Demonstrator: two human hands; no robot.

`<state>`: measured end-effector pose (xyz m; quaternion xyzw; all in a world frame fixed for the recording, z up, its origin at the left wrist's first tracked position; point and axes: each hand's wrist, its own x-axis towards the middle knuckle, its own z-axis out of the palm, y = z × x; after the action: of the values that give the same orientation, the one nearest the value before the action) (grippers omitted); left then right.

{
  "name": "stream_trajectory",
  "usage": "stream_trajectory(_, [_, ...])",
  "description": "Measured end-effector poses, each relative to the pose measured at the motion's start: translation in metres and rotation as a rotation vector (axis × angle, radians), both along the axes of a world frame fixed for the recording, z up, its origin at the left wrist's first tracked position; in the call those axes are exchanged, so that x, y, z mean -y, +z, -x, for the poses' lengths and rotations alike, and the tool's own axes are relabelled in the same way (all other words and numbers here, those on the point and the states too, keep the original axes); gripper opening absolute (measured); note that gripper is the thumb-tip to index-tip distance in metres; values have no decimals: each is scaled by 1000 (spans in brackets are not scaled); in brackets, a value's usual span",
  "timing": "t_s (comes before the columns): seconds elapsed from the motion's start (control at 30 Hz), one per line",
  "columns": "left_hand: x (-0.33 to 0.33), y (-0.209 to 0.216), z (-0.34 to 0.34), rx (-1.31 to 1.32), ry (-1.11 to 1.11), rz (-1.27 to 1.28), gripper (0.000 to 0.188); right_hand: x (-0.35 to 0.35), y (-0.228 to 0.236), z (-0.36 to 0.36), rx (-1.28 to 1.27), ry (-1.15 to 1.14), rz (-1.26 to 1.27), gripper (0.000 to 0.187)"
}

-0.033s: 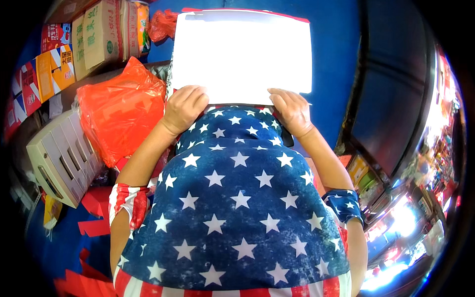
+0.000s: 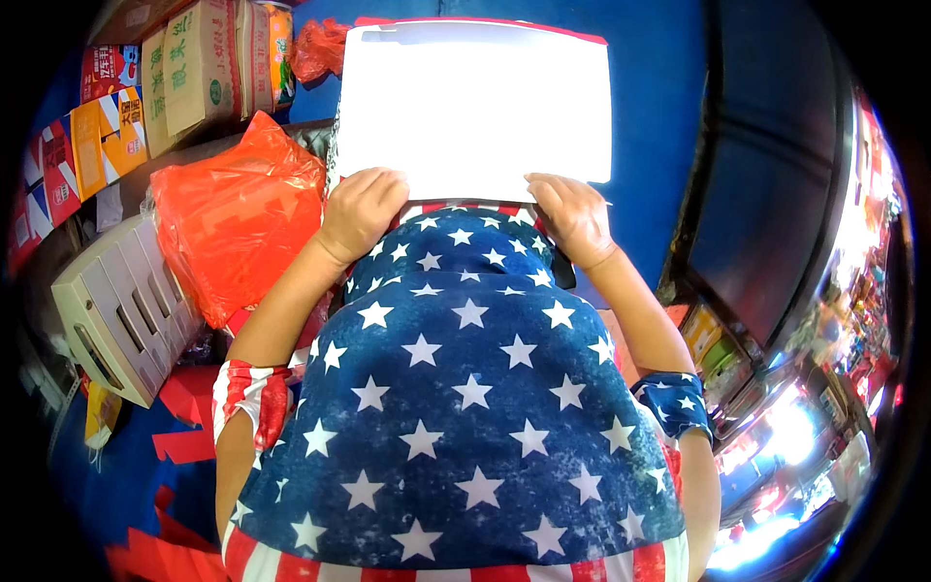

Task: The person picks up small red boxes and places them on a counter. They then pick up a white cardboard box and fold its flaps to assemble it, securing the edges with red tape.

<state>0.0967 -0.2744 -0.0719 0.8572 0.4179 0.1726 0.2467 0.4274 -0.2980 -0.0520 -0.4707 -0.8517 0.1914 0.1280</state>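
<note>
A large white sheet (image 2: 475,116), so bright that its surface detail is washed out, lies in front of my lap. Its near left corner is in my left hand (image 2: 365,210), whose fingers curl closed over the edge. At the near right corner, my right hand (image 2: 572,215) pinches the same edge between thumb and fingers. A red strip (image 2: 567,37) shows along the far edge, beneath or behind the sheet. What supports the sheet is mostly hidden.
On the left are a red plastic bag (image 2: 238,223), a beige slotted plastic case (image 2: 126,301) and cardboard boxes (image 2: 199,68). Red scraps (image 2: 175,553) lie on the blue floor (image 2: 650,116). A dark glossy panel (image 2: 766,175) stands to the right, with bright cluttered goods (image 2: 834,339) beyond it.
The near edge of the sheet has lifted very slightly, and a little more red and white cloth shows below it. Both hands keep their places.
</note>
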Motion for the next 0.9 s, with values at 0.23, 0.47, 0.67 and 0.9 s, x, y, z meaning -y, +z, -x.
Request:
stream_trajectory(0.23, [-63, -2, 2, -87, 150, 844, 47, -84, 6, -8, 130, -132, 834, 32])
stream_trajectory(0.47, [-70, 26, -15, -172, 178, 684, 65, -128, -32, -15, -13, -125, 1200, 56])
stream_trajectory(0.67, [-19, -6, -42, -243, -193, -205, 64, -127, -28, -16, -35, -106, 1270, 57])
stream_trajectory(0.9, [-21, -31, -45, 3, -60, -164, 41, -85, 6, 8, 351, 2, 218, 50])
